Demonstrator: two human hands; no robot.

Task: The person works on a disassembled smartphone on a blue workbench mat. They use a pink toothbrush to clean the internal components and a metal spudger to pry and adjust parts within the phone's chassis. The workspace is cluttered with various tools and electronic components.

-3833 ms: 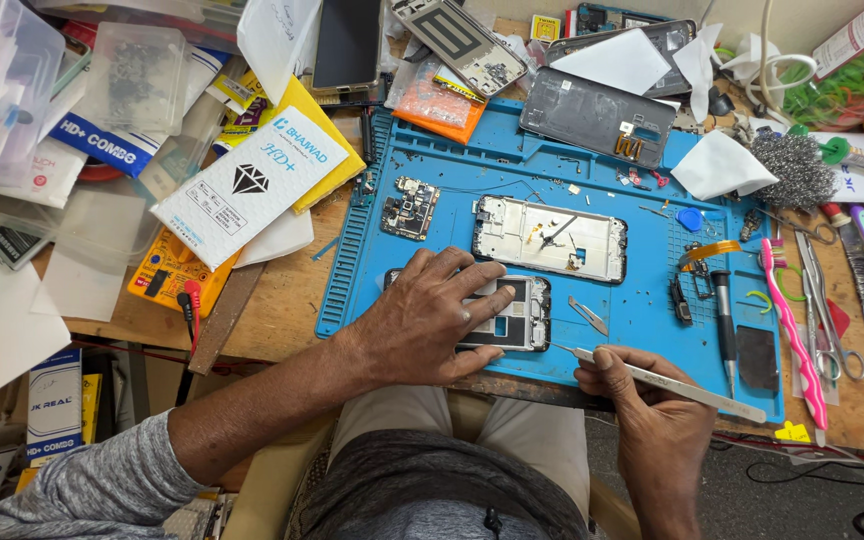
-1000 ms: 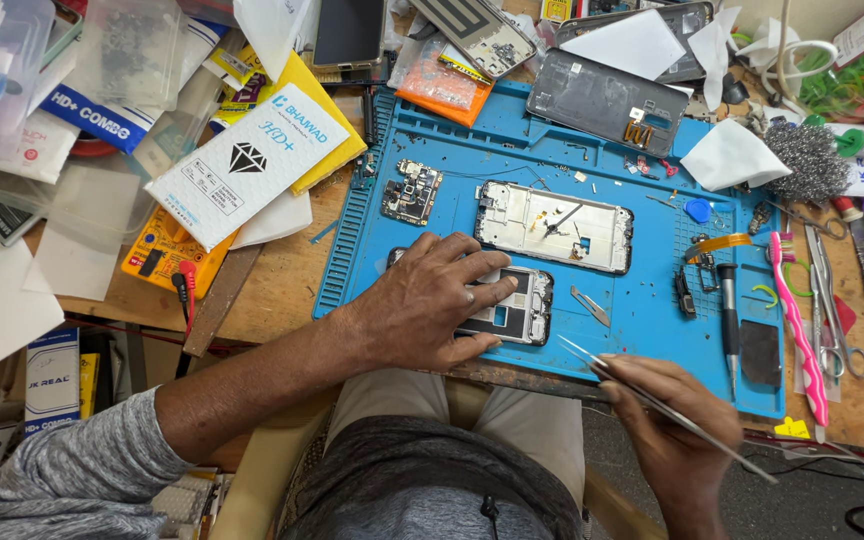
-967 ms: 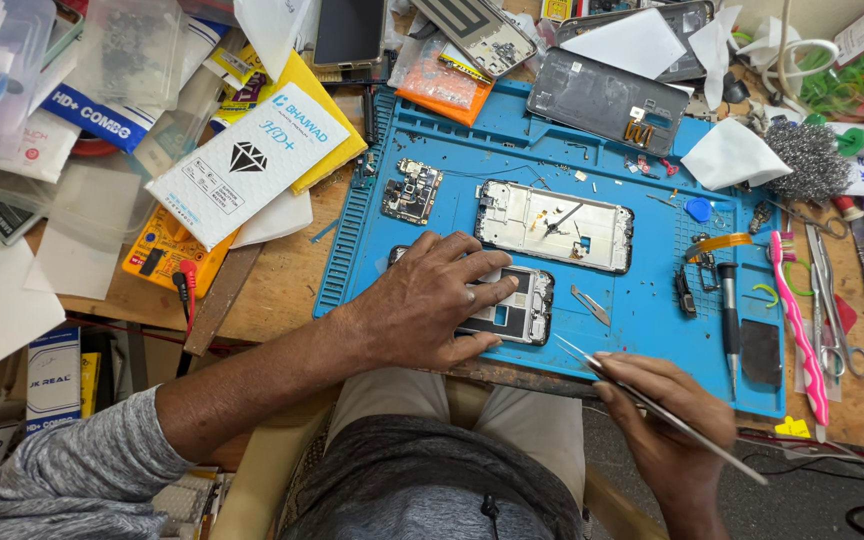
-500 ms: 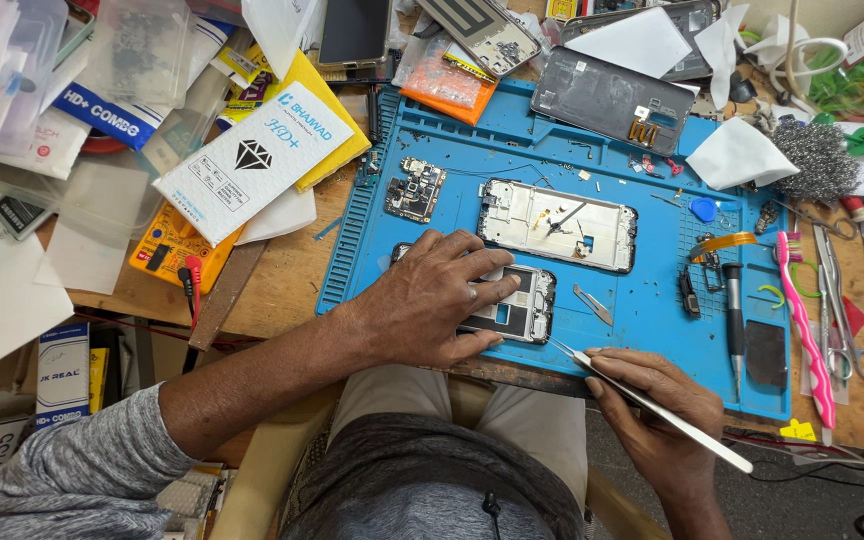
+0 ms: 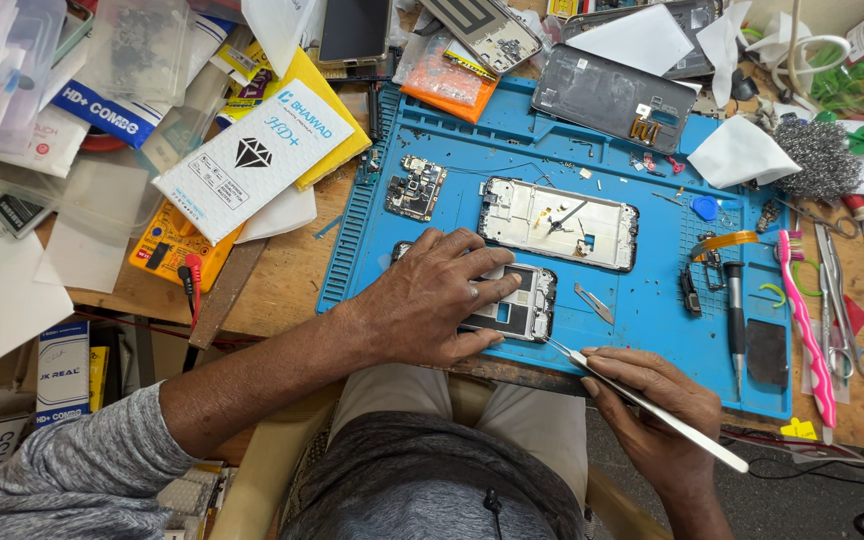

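Observation:
My left hand (image 5: 432, 300) lies flat on an opened phone frame (image 5: 522, 305) at the near edge of the blue work mat (image 5: 642, 330), pressing it down. My right hand (image 5: 652, 410) grips long metal tweezers (image 5: 642, 400); their tip rests at the frame's lower right corner. A second, white phone frame (image 5: 557, 222) lies just beyond, and a small circuit board (image 5: 414, 187) sits to its left on the mat.
A dark phone back cover (image 5: 617, 98) lies at the mat's far edge. A screwdriver (image 5: 735, 310), pink toothbrush (image 5: 802, 320), scissors (image 5: 842, 300) and steel wool (image 5: 817, 160) are at the right. Packets, a white box (image 5: 252, 160) and a yellow multimeter (image 5: 167, 250) crowd the left.
My right hand has brought the tweezers' tip in to the lower right corner of the held phone frame. My left hand has stayed pressed on the frame.

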